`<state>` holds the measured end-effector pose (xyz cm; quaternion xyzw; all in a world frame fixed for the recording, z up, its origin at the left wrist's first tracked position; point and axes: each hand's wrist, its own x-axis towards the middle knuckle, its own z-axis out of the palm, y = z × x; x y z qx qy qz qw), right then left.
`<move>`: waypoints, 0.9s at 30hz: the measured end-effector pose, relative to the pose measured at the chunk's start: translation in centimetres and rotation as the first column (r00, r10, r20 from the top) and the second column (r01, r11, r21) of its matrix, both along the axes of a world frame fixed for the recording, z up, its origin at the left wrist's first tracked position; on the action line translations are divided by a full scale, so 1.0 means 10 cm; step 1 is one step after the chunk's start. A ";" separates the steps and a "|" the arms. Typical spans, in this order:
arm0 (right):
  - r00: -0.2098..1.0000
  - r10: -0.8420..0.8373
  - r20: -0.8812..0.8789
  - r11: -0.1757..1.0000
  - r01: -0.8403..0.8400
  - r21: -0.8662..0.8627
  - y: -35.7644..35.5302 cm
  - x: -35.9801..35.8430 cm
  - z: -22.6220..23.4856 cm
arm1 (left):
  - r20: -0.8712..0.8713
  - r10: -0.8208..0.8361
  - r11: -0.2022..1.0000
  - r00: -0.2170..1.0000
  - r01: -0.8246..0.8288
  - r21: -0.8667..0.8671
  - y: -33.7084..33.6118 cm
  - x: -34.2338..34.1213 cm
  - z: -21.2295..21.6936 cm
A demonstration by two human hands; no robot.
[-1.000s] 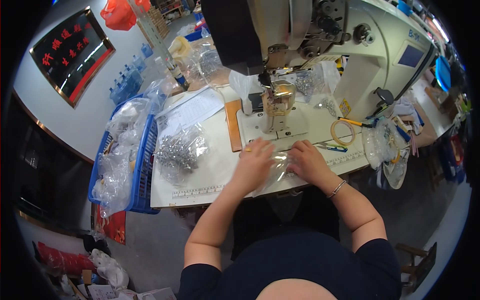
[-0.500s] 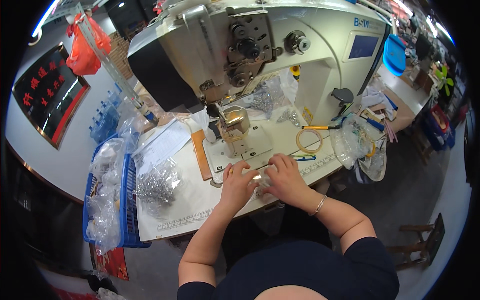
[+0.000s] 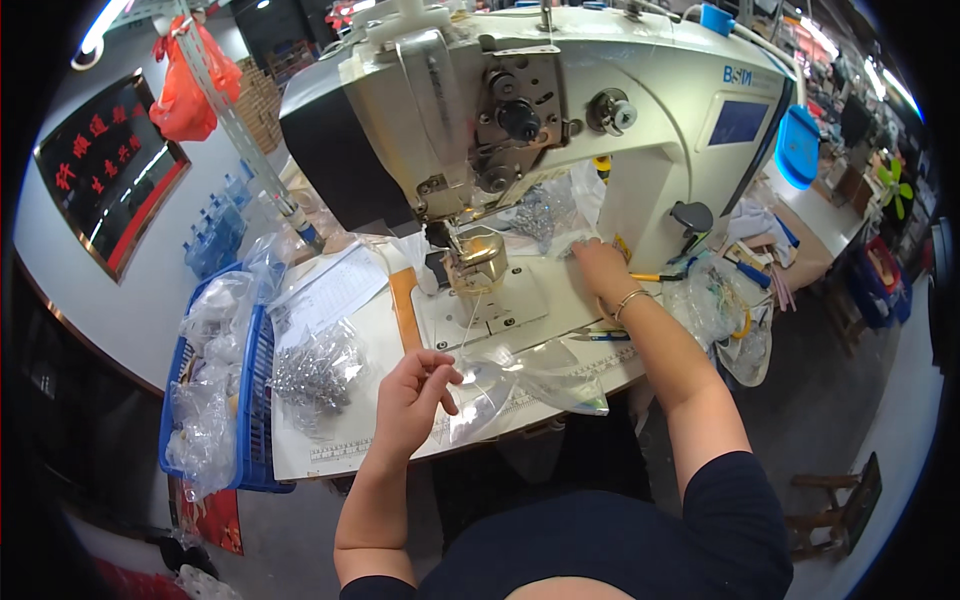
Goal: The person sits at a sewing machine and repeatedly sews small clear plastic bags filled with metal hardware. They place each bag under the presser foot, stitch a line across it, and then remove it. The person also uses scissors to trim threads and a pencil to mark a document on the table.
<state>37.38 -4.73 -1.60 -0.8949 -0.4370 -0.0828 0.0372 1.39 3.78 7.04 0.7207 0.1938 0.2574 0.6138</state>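
Note:
My left hand (image 3: 412, 396) is at the front of the white sewing table, fingers curled at the left end of a clear plastic piece (image 3: 484, 398). The piece lies twisted across the table's front edge. A pale thread (image 3: 470, 325) runs down toward it from the sewing machine (image 3: 480, 255). My right hand (image 3: 603, 272) is stretched far forward, right of the needle area. Its fingers are bunched down where small silver parts lie; the fingertips and whatever they pinch are hidden.
A clear bag of silver parts (image 3: 315, 370) lies left. Beyond it stands a blue basket (image 3: 257, 400) of plastic bags. Papers (image 3: 335, 285) and an orange strip (image 3: 405, 310) flank the machine bed. Right are an orange pen (image 3: 650, 277) and a plastic-bag heap (image 3: 705, 298).
Both hands were together over the clear plastic. My right hand has let go and reached forward to the small silver parts; my left has moved left, and the plastic now lies spread out.

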 end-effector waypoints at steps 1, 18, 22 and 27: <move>1.000 0.005 0.012 1.000 -0.006 0.018 0.02 -0.02 0.03 | -0.002 -0.046 0.991 0.999 0.045 -0.123 0.04 -0.05 -0.10; -0.420 0.663 -0.620 0.737 0.515 0.438 -0.62 -1.71 0.12 | 0.370 -0.142 0.793 0.918 0.329 -0.513 -0.47 0.31 -0.30; -0.304 0.580 -0.756 0.801 0.383 0.460 -0.62 -1.84 0.21 | 0.113 0.033 0.957 0.993 0.001 -0.291 -0.44 0.28 -0.49; -0.145 0.602 -0.785 0.785 0.289 0.548 -0.58 -1.82 0.08 | 0.102 0.128 0.901 0.987 -0.073 -0.428 -0.43 0.25 -0.64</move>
